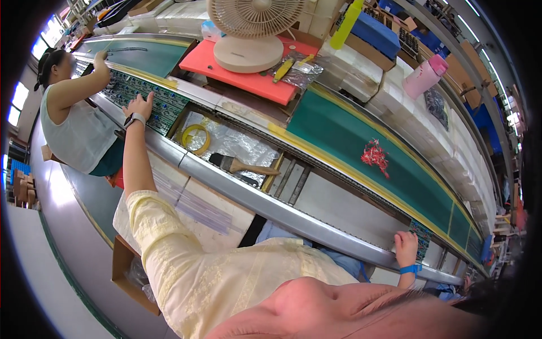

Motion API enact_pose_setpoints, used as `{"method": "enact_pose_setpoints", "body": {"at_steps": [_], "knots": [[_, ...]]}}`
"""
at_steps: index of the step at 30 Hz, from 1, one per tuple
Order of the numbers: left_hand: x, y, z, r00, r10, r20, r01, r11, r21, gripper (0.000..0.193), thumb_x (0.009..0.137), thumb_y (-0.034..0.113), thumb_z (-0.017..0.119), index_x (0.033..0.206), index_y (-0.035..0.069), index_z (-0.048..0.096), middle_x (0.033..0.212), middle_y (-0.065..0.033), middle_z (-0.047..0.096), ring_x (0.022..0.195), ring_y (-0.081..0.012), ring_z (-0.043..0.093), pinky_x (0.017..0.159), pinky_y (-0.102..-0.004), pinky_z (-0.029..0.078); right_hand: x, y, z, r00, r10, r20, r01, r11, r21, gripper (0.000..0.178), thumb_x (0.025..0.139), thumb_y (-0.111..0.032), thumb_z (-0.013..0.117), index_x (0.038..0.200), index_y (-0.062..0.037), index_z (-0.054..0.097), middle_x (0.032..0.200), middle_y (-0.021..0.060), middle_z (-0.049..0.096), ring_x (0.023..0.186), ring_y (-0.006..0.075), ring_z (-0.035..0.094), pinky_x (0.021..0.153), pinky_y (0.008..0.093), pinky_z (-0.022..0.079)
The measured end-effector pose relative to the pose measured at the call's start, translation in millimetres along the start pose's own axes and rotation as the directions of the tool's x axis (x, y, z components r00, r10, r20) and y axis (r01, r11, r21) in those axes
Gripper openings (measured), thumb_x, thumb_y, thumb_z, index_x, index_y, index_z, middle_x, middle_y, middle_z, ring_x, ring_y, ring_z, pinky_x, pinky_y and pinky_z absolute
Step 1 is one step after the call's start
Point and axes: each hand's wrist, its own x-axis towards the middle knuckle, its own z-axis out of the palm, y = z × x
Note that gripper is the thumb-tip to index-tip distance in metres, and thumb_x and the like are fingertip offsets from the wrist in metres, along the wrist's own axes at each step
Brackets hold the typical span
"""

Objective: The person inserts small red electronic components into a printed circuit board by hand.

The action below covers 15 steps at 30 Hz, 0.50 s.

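With the middle of the head view as the dial's centre, the person's left hand [137,106], wearing a watch with a pale strap, was at ten o'clock, over a row of green circuit boards [169,107] crowded with small components. Its fingers were spread and clasped nothing that showed; whether the fingertips touched the boards could not be told. The right hand [406,248], with a blue band at its wrist, was at four o'clock, its fingers curled just beside a small green circuit board [421,234]; whether it gripped that board's edge could not be made out.

Both the row and the small board lay along the silver metal rail [226,183] of the line. Between them, nearer the left hand, a yellow ring of tape [207,141] sat at ten o'clock on crinkled clear plastic film [240,141]. A flat brush with a wooden handle [257,169] lay near it, close to the centre on the nine o'clock side.

At three o'clock, a heap of red-and-white scraps [375,158] rested on a dark green belt [330,121]. At twelve, a beige desk fan [248,53] stood on a red foam slab [206,62]. Between nine and ten, a co-worker in a white sleeveless top [79,133] reached over the line.
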Motion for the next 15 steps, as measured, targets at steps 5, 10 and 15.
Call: {"method": "enact_pose_setpoints", "body": {"at_steps": [5,10,15], "knots": [[-19.0,13.1,5.5,0.983,0.165,-0.084,-0.166,0.986,-0.006,0.066,0.085,0.062,0.028,0.114,0.006,0.050,0.117,-0.0197,0.054,0.115,-0.0328,0.047,0.099,-0.0518,0.027,-22.4,95.1,0.1,0.965,0.259,-0.040,-0.262,0.961,-0.091,0.019,0.083,-0.020,0.055,0.080,-0.0032,0.063,0.082,0.0132,0.060,0.080,0.0326,0.056,0.079,0.0433,0.041],[-33.6,4.3,13.9,0.947,0.292,-0.130,-0.297,0.954,-0.022,0.070,0.086,0.061,0.029,0.119,0.002,0.048,0.110,-0.0230,0.056,0.101,-0.0387,0.053,0.085,-0.0462,0.042,-25.6,186.3,5.8,0.882,0.458,-0.111,-0.469,0.829,-0.304,0.023,0.082,-0.027,0.054,0.082,-0.0066,0.065,0.083,0.0146,0.062,0.080,0.0345,0.059,0.075,0.0436,0.043],[-71.5,26.2,8.2,0.912,0.373,-0.169,-0.397,0.907,-0.143,0.066,0.087,0.056,0.034,0.121,0.002,0.048,0.112,-0.0232,0.055,0.102,-0.0388,0.053,0.086,-0.0437,0.042,26.1,140.4,-17.0,0.874,0.298,-0.384,-0.379,0.912,-0.155,0.017,0.083,-0.019,0.053,0.083,-0.0056,0.063,0.082,0.0151,0.061,0.079,0.0348,0.058,0.068,0.0407,0.047]]}}
